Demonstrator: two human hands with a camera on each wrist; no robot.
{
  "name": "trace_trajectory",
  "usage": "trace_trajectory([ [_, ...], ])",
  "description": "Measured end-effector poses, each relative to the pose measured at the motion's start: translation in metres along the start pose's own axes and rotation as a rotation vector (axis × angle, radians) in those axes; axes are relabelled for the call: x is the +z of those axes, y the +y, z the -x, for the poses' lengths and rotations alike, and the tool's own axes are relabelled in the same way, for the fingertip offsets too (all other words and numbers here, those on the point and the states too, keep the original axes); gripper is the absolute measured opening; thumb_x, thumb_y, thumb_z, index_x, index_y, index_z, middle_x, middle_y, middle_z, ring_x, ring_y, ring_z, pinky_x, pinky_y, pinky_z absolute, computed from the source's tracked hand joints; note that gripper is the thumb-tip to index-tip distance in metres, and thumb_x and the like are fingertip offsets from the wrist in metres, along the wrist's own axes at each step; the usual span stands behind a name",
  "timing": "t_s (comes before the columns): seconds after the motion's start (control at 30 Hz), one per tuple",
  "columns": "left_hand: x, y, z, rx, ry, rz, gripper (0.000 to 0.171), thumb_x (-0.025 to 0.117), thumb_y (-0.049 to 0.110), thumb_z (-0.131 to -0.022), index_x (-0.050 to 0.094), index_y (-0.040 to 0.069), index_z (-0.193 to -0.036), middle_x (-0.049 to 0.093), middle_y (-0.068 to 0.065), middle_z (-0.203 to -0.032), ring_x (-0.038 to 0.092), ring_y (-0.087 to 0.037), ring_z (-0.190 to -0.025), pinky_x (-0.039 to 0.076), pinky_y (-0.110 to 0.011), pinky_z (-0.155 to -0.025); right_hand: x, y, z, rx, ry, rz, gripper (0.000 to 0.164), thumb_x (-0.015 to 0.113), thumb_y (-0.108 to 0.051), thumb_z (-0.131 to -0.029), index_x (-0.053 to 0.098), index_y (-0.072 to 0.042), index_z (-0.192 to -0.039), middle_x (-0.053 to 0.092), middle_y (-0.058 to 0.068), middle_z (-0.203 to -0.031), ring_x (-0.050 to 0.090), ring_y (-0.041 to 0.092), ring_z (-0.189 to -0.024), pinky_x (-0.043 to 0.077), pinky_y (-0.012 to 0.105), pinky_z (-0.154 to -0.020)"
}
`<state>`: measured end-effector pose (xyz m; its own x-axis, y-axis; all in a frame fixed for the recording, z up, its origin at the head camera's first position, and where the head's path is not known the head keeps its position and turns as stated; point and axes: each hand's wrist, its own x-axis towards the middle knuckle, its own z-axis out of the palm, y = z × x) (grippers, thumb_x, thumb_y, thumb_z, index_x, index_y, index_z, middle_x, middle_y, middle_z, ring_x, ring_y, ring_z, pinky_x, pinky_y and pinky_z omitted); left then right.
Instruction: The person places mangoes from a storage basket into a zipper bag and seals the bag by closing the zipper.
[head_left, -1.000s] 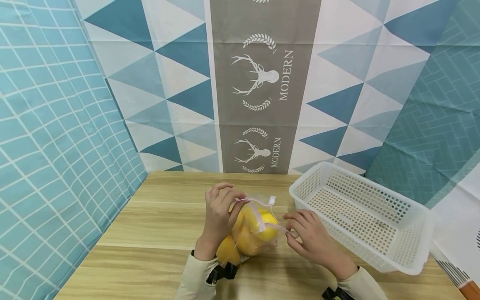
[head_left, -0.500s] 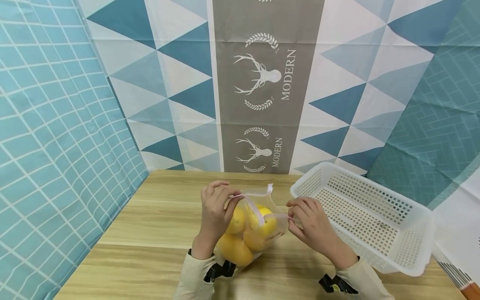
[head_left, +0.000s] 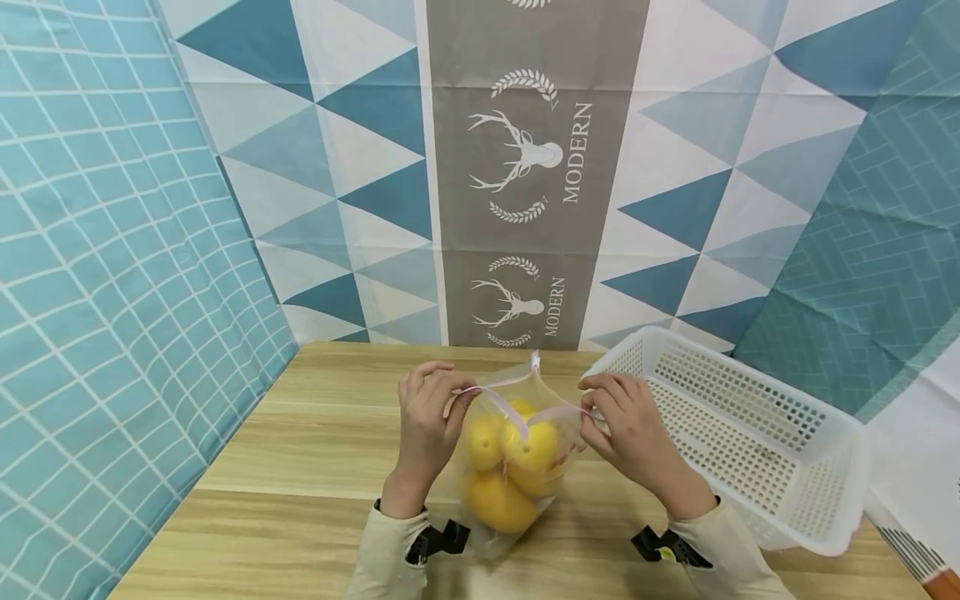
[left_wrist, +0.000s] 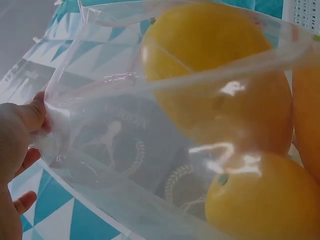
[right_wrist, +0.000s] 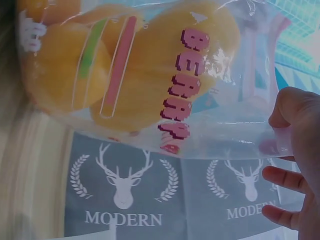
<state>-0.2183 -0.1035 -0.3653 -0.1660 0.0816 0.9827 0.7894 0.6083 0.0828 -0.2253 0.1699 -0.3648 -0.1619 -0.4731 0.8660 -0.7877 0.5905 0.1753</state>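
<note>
A clear zip bag (head_left: 501, 404) stands on the table, its pink-edged mouth spread wide. Several yellow and orange fruits (head_left: 498, 500), like lemons and oranges, fill its lower part. My left hand (head_left: 427, 421) pinches the left side of the bag's rim between thumb and fingers. On the opposite side, my right hand (head_left: 628, 429) pinches the rim's right corner. In the left wrist view, the left thumb and fingers (left_wrist: 32, 112) hold a fold of film. Pink lettering (right_wrist: 182, 85) shows on the bag in the right wrist view. The white slider (head_left: 535, 361) sticks up at the back.
A white perforated plastic basket (head_left: 738, 433) stands at the right, close behind my right hand. The wooden table (head_left: 300, 467) extends to the left of the bag. A patterned cloth (head_left: 517, 167) hangs behind the table's far edge.
The bag has been raised and straightened, its mouth wider and slider higher. The fruits have settled lower inside. My left hand has shifted slightly left, and my right hand slightly up, gripping the rim.
</note>
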Motion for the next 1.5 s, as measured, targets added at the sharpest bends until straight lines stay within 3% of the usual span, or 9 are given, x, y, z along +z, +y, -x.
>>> trace_trajectory([
  [0.5,0.002,-0.004,0.002,-0.057,0.014,-0.02,0.028,0.059,0.029,-0.098,0.066,0.004,-0.088,0.067,-0.006,-0.084,0.058,-0.035,-0.097,0.034,-0.05,-0.081,-0.002,0.006,-0.017,0.043,0.04,-0.023,0.017,0.046,-0.015,-0.092,0.056,-0.005,-0.082,0.065,0.014,-0.101,0.057,0.036,-0.091,0.041,0.052,-0.074],
  [0.8,0.001,-0.007,0.004,-0.081,-0.03,-0.028,0.029,0.06,0.032,-0.098,0.066,0.004,-0.09,0.067,-0.007,-0.087,0.057,-0.036,-0.099,0.034,-0.052,-0.082,-0.001,0.007,-0.02,0.084,0.038,-0.033,0.016,0.047,-0.015,-0.089,0.056,-0.004,-0.082,0.065,0.016,-0.102,0.057,0.037,-0.093,0.039,0.05,-0.072],
  [1.07,0.0,-0.007,0.004,-0.077,-0.096,-0.014,0.035,0.055,0.037,-0.103,0.066,0.004,-0.104,0.067,-0.01,-0.101,0.053,-0.036,-0.102,0.033,-0.055,-0.084,-0.001,0.007,-0.016,0.089,0.043,-0.044,0.014,0.049,-0.015,-0.088,0.056,-0.005,-0.08,0.065,0.014,-0.099,0.057,0.036,-0.09,0.04,0.052,-0.074],
  [1.3,-0.001,0.0,0.003,-0.079,-0.139,-0.004,0.037,0.049,0.038,-0.104,0.066,0.006,-0.112,0.065,-0.013,-0.115,0.052,-0.037,-0.114,0.033,-0.057,-0.087,-0.001,0.007,-0.014,0.087,0.034,-0.05,0.012,0.049,-0.014,-0.087,0.055,-0.006,-0.08,0.064,0.013,-0.098,0.056,0.035,-0.09,0.04,0.054,-0.076],
  [1.5,0.0,0.009,-0.001,-0.05,-0.142,-0.008,0.041,0.049,0.044,-0.102,0.064,0.008,-0.114,0.061,-0.012,-0.122,0.042,-0.041,-0.129,0.029,-0.062,-0.094,-0.002,0.006,-0.013,0.091,0.03,-0.049,0.012,0.05,-0.014,-0.086,0.055,-0.006,-0.08,0.064,0.013,-0.098,0.056,0.035,-0.091,0.04,0.054,-0.076],
])
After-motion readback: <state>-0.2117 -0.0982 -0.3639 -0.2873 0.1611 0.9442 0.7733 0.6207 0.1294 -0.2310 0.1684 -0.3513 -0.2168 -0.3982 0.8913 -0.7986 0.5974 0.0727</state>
